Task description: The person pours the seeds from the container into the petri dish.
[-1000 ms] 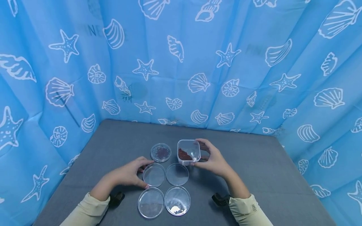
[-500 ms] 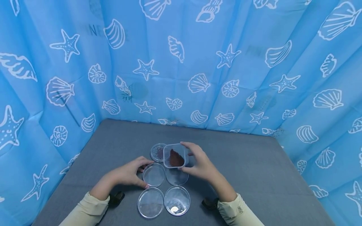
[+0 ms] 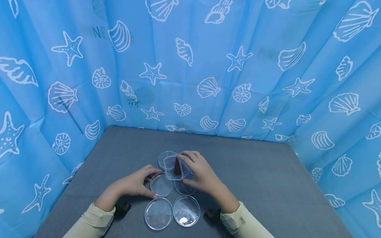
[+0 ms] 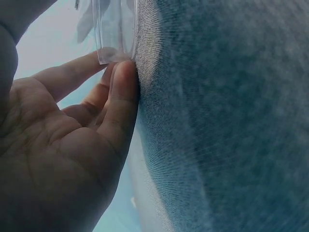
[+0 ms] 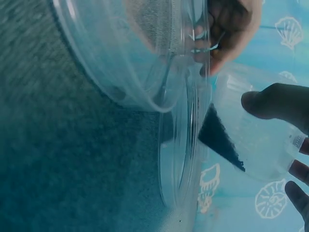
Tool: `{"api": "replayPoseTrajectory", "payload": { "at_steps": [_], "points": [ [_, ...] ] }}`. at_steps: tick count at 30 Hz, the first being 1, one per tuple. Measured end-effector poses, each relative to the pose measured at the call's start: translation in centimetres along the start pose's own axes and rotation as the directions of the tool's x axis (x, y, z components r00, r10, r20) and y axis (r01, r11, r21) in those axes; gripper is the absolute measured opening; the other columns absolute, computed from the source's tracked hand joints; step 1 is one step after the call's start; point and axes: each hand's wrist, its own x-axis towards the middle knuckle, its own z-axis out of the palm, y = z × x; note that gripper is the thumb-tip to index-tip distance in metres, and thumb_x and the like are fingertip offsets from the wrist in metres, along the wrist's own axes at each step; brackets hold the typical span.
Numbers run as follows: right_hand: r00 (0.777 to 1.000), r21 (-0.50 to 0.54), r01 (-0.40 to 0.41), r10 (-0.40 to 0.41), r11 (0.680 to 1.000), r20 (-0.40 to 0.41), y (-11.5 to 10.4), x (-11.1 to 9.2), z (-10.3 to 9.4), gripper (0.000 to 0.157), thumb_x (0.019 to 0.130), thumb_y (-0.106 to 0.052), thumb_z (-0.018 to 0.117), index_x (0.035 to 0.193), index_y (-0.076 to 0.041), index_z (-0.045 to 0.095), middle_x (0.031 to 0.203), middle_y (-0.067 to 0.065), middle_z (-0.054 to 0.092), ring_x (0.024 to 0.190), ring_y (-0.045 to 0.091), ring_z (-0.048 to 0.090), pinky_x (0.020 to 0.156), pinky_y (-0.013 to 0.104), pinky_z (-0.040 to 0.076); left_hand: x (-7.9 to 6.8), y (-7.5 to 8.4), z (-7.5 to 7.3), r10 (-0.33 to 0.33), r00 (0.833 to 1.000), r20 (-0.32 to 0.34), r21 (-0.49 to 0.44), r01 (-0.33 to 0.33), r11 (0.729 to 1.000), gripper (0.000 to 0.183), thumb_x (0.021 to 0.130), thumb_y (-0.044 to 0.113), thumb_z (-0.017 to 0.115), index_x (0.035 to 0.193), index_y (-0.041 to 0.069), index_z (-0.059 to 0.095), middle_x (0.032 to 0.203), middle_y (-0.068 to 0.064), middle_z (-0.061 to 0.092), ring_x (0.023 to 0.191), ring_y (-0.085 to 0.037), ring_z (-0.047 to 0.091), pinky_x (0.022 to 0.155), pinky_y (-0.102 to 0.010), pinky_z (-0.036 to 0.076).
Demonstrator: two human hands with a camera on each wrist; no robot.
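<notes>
While the hands (image 3: 136, 181) (image 3: 203, 174) grip dish (image 3: 162, 185) and tub (image 3: 169, 165), only head and right wrist views show the powder (image 5: 218, 136).

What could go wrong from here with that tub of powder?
The right hand holds the tub tilted, with the dark powder heaped inside; tipping further might release it in one slide. The left hand steadies one dish, but the other dishes sit close by, so stray powder could land in them or on the table.
</notes>
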Motion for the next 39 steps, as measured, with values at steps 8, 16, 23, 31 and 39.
{"api": "replayPoseTrajectory", "payload": {
  "at_steps": [8,16,23,31,39],
  "points": [
    [1.0,-0.016,0.02,-0.02,1.0,0.008,-0.5,0.3,0.4,0.09,0.069,-0.013,0.099,0.149,-0.017,0.059,0.144,0.009,0.06,0.134,0.03,0.054,0.106,0.047,0.057,-0.1,0.3,-0.1,-0.004,1.0,-0.002,-0.004,0.004,1.0,0.09,0.08,0.031,0.094,0.155,0.008,0.051,0.142,-0.011,0.053,0.128,-0.03,0.057,0.108,-0.052,0.054],
    [0.997,-0.103,0.075,-0.071,0.992,0.04,-1.3,0.8,0.3,0.092,0.072,-0.015,0.098,0.153,-0.023,0.056,0.145,0.01,0.058,0.131,0.031,0.056,0.103,0.046,0.059,-0.2,0.5,-0.1,0.009,1.0,-0.001,0.008,-0.009,1.0,0.09,0.081,0.033,0.094,0.156,0.006,0.05,0.141,-0.013,0.053,0.127,-0.029,0.057,0.105,-0.043,0.055],
    [0.995,-0.155,0.091,-0.083,0.984,0.06,-1.8,0.9,0.4,0.094,0.072,-0.019,0.1,0.154,-0.026,0.055,0.148,0.008,0.057,0.132,0.031,0.056,0.104,0.047,0.059,-0.2,0.4,-0.1,0.014,1.0,0.001,0.003,-0.014,1.0,0.09,0.081,0.033,0.094,0.156,0.006,0.05,0.141,-0.013,0.053,0.128,-0.03,0.056,0.107,-0.045,0.055],
    [0.992,-0.167,0.116,-0.108,0.979,0.059,-2.3,1.3,0.6,0.085,0.077,-0.019,0.096,0.152,-0.026,0.058,0.146,0.008,0.06,0.132,0.031,0.057,0.102,0.046,0.059,-0.1,0.2,0.0,0.012,1.0,-0.004,0.003,-0.012,1.0,0.091,0.08,0.033,0.094,0.155,0.006,0.051,0.142,-0.012,0.053,0.13,-0.031,0.057,0.107,-0.049,0.056],
    [0.993,-0.162,0.116,-0.108,0.98,0.056,-2.7,1.5,0.5,0.086,0.076,-0.014,0.096,0.151,-0.027,0.058,0.145,0.008,0.061,0.133,0.033,0.058,0.105,0.047,0.058,0.0,0.2,0.0,0.013,1.0,0.002,-0.003,-0.013,1.0,0.09,0.081,0.033,0.094,0.155,0.005,0.05,0.142,-0.012,0.053,0.132,-0.031,0.055,0.108,-0.048,0.056]
  ]
}}
